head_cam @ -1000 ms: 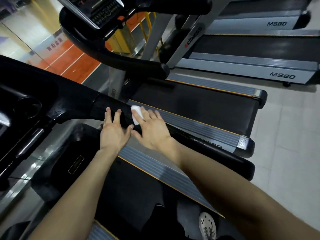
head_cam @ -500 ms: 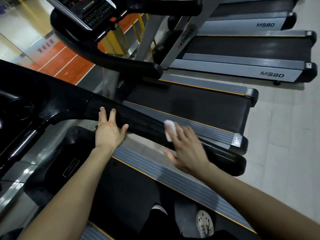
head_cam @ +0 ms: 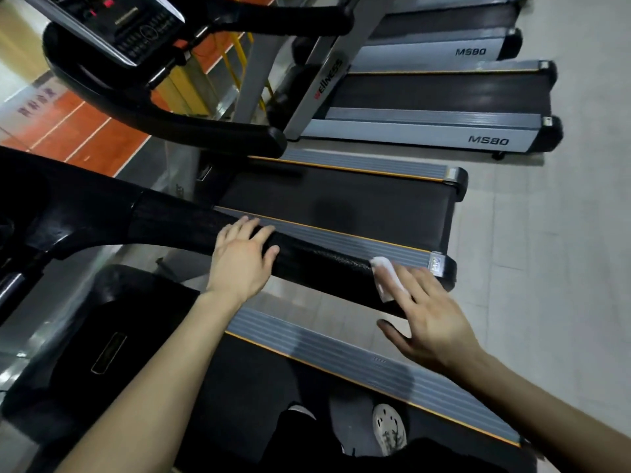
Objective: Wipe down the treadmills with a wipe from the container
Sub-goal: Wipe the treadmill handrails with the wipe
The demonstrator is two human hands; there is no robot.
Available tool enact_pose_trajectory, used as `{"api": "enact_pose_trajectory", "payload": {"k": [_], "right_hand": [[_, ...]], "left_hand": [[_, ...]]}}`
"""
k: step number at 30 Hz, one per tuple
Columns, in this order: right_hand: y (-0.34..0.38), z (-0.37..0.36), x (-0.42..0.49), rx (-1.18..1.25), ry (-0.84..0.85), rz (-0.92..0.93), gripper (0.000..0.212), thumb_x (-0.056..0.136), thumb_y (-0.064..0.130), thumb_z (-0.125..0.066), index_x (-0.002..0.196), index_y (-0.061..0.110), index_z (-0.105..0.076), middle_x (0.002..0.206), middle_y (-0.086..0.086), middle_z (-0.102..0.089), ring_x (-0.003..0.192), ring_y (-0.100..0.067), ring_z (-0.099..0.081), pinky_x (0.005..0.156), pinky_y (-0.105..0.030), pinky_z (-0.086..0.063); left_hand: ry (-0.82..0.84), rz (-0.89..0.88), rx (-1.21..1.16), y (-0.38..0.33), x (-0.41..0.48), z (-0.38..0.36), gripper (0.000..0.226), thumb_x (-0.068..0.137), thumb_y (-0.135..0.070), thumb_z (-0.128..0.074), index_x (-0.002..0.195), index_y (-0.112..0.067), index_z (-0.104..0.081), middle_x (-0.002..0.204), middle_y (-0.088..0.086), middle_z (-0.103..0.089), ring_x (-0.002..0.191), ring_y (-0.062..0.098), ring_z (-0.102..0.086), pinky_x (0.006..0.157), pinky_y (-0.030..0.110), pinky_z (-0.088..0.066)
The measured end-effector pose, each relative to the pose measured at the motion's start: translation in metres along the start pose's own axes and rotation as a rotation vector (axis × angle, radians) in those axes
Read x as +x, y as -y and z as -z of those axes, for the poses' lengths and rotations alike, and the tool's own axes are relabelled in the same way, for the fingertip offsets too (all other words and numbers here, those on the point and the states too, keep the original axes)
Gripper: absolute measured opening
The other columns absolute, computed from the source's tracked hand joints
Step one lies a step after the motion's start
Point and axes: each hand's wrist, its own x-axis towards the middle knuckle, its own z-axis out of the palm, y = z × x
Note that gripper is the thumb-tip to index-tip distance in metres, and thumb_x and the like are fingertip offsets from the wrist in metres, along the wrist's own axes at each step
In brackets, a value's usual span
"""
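Pale tiled floor (head_cam: 546, 268) fills the 3 o'clock side of the view; an orange court surface (head_cam: 85, 131) lies toward 10 o'clock. Several treadmills stand side by side, the two farthest (head_cam: 426, 131) marked MS80 on their grey side panels. The console (head_cam: 112, 25) of the next machine shows at 11 o'clock, and its dark belt (head_cam: 341, 206) runs across the centre.

The person stands on the nearest treadmill (head_cam: 341, 356); one light shoe (head_cam: 389, 428) is visible at 6 o'clock. The black handrail (head_cam: 324, 264) of this machine slants from 9 o'clock down toward 4 o'clock.

The left hand (head_cam: 240, 257) rests palm-down on the middle of the handrail, its fingers close together and laid over the top, the thumb lying along the near side.

The right hand (head_cam: 433, 319), at 4 o'clock from the left and well apart from it, has its fingers extended and spread, the thumb held away below the rail. Its fingertips press the white wipe (head_cam: 386, 278) against the handrail close to the free end. The wipe is folded small, and part of it shows beyond the fingertips toward 10 o'clock
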Motion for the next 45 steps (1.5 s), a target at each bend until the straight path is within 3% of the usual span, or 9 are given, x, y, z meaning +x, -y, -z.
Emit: {"api": "enact_pose_trajectory", "payload": {"k": [11,18,22,28,32,35,41,43,45], "right_hand": [[0.117,-0.043,0.142,-0.068,-0.016,0.050,0.104,0.088,0.061,-0.063,0.167,0.010,-0.020,0.158,-0.024,-0.038,0.128,-0.044,-0.049,0.121,-0.057,-0.030],[0.006,-0.020,0.001,-0.069,-0.124,-0.046,0.100,0.094,0.055,-0.059,0.171,0.021,-0.006,0.171,-0.004,-0.027,0.145,-0.032,-0.038,0.128,-0.049,-0.023],[-0.010,-0.023,-0.049,-0.130,-0.132,-0.159,0.095,0.096,0.053,-0.061,0.171,0.016,-0.014,0.176,-0.009,-0.019,0.162,-0.033,-0.020,0.130,-0.055,-0.020],[0.078,-0.055,0.024,-0.058,-0.211,-0.200,0.100,0.095,0.060,-0.060,0.170,0.013,-0.014,0.177,-0.018,-0.004,0.163,-0.043,0.005,0.130,-0.061,-0.012],[0.129,-0.069,0.076,-0.021,-0.241,-0.161,0.087,0.101,0.054,-0.056,0.170,0.016,-0.019,0.178,-0.015,-0.005,0.164,-0.040,0.003,0.131,-0.058,-0.011],[0.119,-0.073,0.058,-0.090,-0.318,-0.322,0.080,0.106,0.044,-0.056,0.170,0.015,-0.018,0.177,-0.014,-0.009,0.165,-0.035,-0.001,0.132,-0.054,-0.015],[0.122,-0.071,0.048,-0.032,-0.508,-1.013,0.074,0.112,0.050,-0.034,0.171,0.015,-0.005,0.178,-0.013,-0.001,0.164,-0.035,0.006,0.130,-0.057,-0.014],[0.175,-0.078,0.099,-0.015,-0.514,-0.996,0.075,0.113,0.052,-0.032,0.170,0.011,-0.007,0.178,-0.014,0.000,0.164,-0.038,0.008,0.131,-0.058,-0.011],[0.225,-0.090,0.140,-0.029,-0.394,-0.762,0.074,0.113,0.052,-0.032,0.171,0.015,-0.006,0.178,-0.012,0.003,0.164,-0.035,0.011,0.132,-0.056,-0.010]], "left_hand": [[0.031,-0.030,0.065,0.000,0.011,0.018,0.041,0.100,-0.056,-0.060,0.136,-0.035,-0.062,0.139,0.000,-0.062,0.136,0.030,-0.051,0.112,0.053,-0.039],[0.054,-0.037,0.085,-0.006,0.012,0.024,0.040,0.097,-0.059,-0.057,0.130,-0.036,-0.061,0.130,-0.001,-0.062,0.128,0.029,-0.053,0.105,0.053,-0.041],[0.045,-0.063,0.075,-0.005,0.014,0.025,0.040,0.096,-0.060,-0.057,0.128,-0.036,-0.062,0.127,-0.001,-0.062,0.126,0.029,-0.053,0.103,0.053,-0.041],[-0.008,-0.168,0.041,0.007,0.019,0.017,0.043,0.095,-0.059,-0.056,0.124,-0.029,-0.066,0.114,0.001,-0.060,0.117,0.031,-0.055,0.118,0.054,-0.036],[-0.011,-0.261,0.045,0.015,0.020,0.016,0.052,0.094,-0.065,-0.054,0.124,-0.025,-0.065,0.113,0.004,-0.059,0.111,0.031,-0.053,0.098,0.051,-0.049],[-0.028,-0.347,0.031,0.028,0.022,0.015,0.060,0.092,-0.069,-0.048,0.127,-0.025,-0.067,0.110,0.003,-0.058,0.106,0.030,-0.052,0.094,0.050,-0.048],[0.040,-0.532,0.102,0.043,0.032,0.019,0.065,0.094,-0.070,-0.040,0.136,-0.027,-0.064,0.121,0.005,-0.061,0.112,0.032,-0.053,0.095,0.050,-0.047],[0.067,-0.582,0.118,0.047,0.038,0.023,0.058,0.097,-0.066,-0.043,0.136,-0.028,-0.064,0.124,0.005,-0.061,0.114,0.032,-0.053,0.094,0.049,-0.047],[0.073,-0.628,0.108,0.050,0.045,0.025,0.048,0.101,-0.056,-0.045,0.135,-0.028,-0.064,0.124,0.004,-0.062,0.115,0.031,-0.054,0.092,0.049,-0.046]]}}
